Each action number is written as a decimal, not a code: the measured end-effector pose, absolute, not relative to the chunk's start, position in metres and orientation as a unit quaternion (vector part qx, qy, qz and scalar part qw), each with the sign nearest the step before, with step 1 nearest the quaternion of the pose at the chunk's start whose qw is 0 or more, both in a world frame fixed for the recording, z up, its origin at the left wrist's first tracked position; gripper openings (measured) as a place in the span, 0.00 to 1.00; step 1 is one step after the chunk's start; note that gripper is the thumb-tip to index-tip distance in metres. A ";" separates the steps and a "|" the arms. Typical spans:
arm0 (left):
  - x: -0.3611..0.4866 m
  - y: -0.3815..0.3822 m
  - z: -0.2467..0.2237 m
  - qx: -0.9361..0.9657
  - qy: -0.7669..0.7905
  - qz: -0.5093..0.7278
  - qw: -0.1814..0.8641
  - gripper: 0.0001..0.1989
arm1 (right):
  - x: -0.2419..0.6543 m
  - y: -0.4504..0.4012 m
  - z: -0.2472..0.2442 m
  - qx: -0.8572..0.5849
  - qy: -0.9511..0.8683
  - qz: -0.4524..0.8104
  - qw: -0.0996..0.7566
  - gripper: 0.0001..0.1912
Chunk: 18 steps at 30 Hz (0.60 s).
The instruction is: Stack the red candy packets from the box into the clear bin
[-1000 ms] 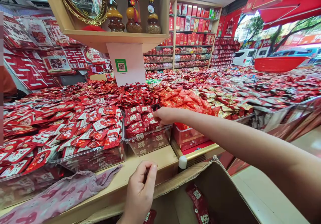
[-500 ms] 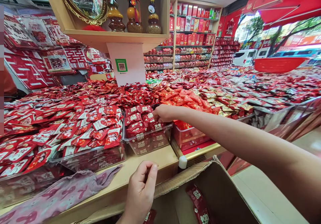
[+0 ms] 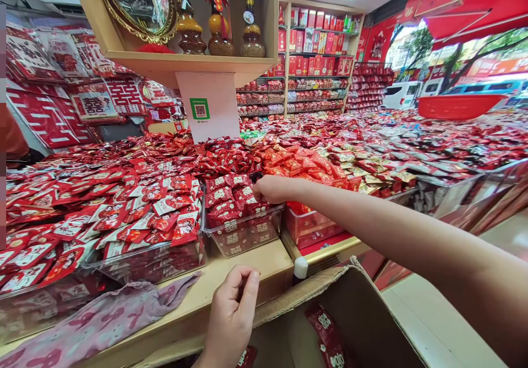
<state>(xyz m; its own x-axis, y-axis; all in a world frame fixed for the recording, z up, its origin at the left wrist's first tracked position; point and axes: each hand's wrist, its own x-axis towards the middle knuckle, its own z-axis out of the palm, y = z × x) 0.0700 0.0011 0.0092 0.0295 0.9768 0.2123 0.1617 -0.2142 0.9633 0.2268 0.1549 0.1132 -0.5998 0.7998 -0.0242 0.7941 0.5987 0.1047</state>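
Burgundy packets (image 3: 219, 195), just left of the right hand (image 3: 258, 196)

Landmark: clear bin (image 3: 246, 225). Packets are filling it in two columns, the left-hand ones lying with long axes roughly crosswise. Right hand is hovering at the bin's right side, fingers bent and turned down; tips are partly hiding, so cannot tell whether it is pinching a packet. It is the nearer hand, packets lying beside its fingertips. Left hand (image 3: 246, 275) is hanging on the bin's near side, well apart, fingers curling in, thumb close to forefinger; cannot tell if anything is pinched. Cardboard carton (image 3: 371, 307) is standing open to the bin's near right, loose packets (image 3: 325, 327) lying inside
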 end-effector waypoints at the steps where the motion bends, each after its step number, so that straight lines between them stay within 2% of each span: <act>1: 0.070 0.001 0.008 0.595 0.478 0.499 0.409 0.10 | 0.227 0.155 0.115 0.451 0.891 0.047 0.023 0.14; 5: 0.070 0.006 0.003 0.566 0.471 0.541 0.406 0.09 | 0.233 0.147 0.133 0.484 0.870 0.070 -0.067 0.14; 8: 0.070 0.010 0.002 0.524 0.424 0.626 0.393 0.25 | 0.232 0.122 0.145 0.484 0.866 0.007 -0.126 0.13; 10: 0.069 0.011 0.003 0.505 0.383 0.649 0.420 0.34 | 0.226 0.098 0.141 0.456 0.878 -0.077 -0.121 0.12; 11: 0.068 0.011 0.004 0.495 0.381 0.643 0.443 0.35 | 0.222 0.086 0.135 0.436 0.885 -0.118 -0.110 0.12; 14: 0.064 0.012 0.003 0.474 0.430 0.580 0.504 0.25 | 0.212 0.058 0.105 0.392 0.890 -0.195 -0.126 0.13; 16: 0.062 0.013 0.001 0.465 0.443 0.556 0.528 0.18 | 0.210 0.048 0.086 0.398 0.866 -0.236 -0.189 0.12; 18: 0.061 0.016 0.000 0.452 0.425 0.559 0.550 0.16 | 0.212 0.045 0.071 0.423 0.819 -0.294 -0.251 0.10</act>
<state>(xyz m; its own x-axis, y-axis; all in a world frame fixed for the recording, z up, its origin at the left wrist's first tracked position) 0.0610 0.0156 -0.0004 0.0132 0.9992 0.0381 -0.2301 -0.0340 0.9726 0.2120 0.0454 0.0713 -0.5153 0.8415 0.1627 0.5462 0.4687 -0.6943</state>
